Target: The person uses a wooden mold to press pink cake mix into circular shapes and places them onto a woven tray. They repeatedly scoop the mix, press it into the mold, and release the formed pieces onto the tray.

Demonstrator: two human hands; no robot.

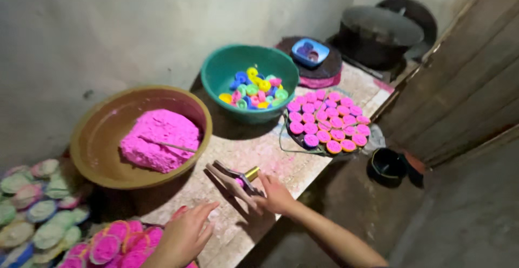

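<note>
Fingers of right hand grip hinged metal mould; left hand open, empty, over pink discs. Filling step; next needs pink powder.

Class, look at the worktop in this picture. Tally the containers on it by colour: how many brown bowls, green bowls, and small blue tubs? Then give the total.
Brown bowl, holding pink paste: 1
Green bowl, holding coloured rings: 1
Small blue tub, on a dark round tray: 1
Total: 3

Glossy plastic bowls — crumbly matt pink powder — shiny metal press, rough table.
</note>
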